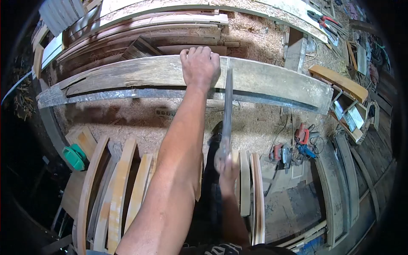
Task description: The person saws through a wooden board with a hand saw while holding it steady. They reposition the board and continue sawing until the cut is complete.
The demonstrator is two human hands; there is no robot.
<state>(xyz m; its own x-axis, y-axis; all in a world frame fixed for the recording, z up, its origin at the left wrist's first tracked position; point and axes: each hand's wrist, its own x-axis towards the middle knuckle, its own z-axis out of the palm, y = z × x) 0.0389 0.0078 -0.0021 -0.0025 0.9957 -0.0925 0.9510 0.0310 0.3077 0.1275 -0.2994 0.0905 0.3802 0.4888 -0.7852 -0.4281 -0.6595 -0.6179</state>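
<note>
A long weathered wooden board (272, 78) lies across the view on a support edged with a shiny metal-like strip. My left hand (200, 67) grips the board near its middle, with the fingers curled over the far edge. Just to the right, a long, narrow saw (228, 102) points away from me, its far part on the board at a thin line across the wood. Below the board, my right hand (227, 163) is closed around the saw's near end, blurred by motion.
Red and blue power tools (302, 136) with cords sit at the right. Upright planks (121, 195) stand at the lower left beside a green object (74, 157). Stacked boards (182, 32) lie beyond the workpiece. Pliers (325, 21) rest at the top right. Shavings cover the floor.
</note>
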